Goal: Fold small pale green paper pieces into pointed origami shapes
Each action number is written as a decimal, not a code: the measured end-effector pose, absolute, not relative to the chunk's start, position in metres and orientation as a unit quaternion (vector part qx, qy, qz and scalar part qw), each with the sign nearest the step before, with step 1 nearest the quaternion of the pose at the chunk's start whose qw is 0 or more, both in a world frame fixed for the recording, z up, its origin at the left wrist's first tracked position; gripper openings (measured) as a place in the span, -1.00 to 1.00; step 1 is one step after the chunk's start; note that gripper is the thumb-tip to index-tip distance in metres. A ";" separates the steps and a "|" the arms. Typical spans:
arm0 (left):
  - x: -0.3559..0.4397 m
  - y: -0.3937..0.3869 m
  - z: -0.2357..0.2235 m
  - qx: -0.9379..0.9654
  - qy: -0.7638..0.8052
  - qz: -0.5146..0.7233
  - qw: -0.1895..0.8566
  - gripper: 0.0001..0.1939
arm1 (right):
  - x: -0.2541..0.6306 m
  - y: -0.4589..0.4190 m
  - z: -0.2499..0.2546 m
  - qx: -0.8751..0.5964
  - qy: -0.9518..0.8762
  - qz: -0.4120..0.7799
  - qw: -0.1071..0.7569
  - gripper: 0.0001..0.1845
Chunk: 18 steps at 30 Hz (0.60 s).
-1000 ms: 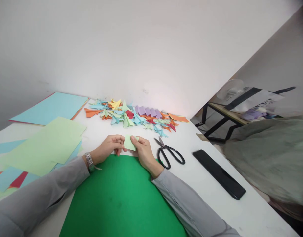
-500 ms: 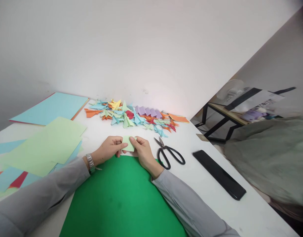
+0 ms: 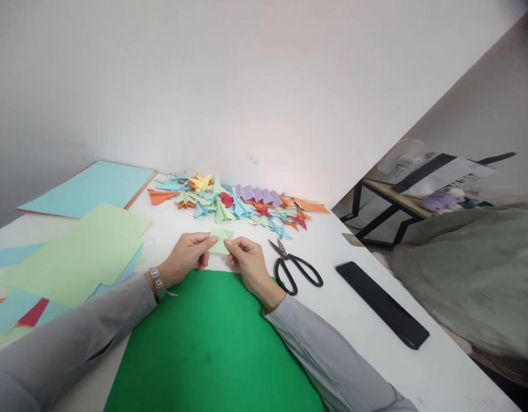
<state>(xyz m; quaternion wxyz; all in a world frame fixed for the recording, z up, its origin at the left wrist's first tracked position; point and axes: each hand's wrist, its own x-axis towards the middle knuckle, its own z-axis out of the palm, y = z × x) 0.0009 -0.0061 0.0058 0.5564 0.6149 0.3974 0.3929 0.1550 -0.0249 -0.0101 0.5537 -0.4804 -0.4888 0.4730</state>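
A small light-green piece of paper (image 3: 221,241) is held up between my two hands, just above the far edge of a large green sheet (image 3: 212,337). My left hand (image 3: 189,256) pinches its left side between thumb and fingers. On the lower right edge, my right hand (image 3: 249,263) has it in a pinch too. Black-handled scissors (image 3: 295,266) lie to the right of my right hand, blades pointing away. Beyond my hands, by the wall, is a pile of small folded paper shapes (image 3: 223,213) in several colours, some like paper planes.
Light-green sheets (image 3: 81,252) overlap blue and red paper at the left. A stack topped with a blue sheet (image 3: 90,186) lies behind them. A long black case (image 3: 382,303) rests near the table's right edge, with a low shelf (image 3: 393,197) beyond.
The light-green paper has moved slightly up and away and looks opened out a little, with more of it showing. Both hands have shifted their grip to its lower sides.
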 end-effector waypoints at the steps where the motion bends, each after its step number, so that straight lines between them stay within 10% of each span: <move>1: 0.001 -0.006 0.006 0.609 0.394 0.398 0.562 -0.63 | 0.155 -0.025 -0.010 -0.483 -0.483 0.474 0.555 -0.61; 18: 0.003 -0.005 0.002 0.647 0.392 0.413 0.507 -0.76 | 0.157 -0.020 -0.016 -0.400 -0.465 0.541 0.575 -0.52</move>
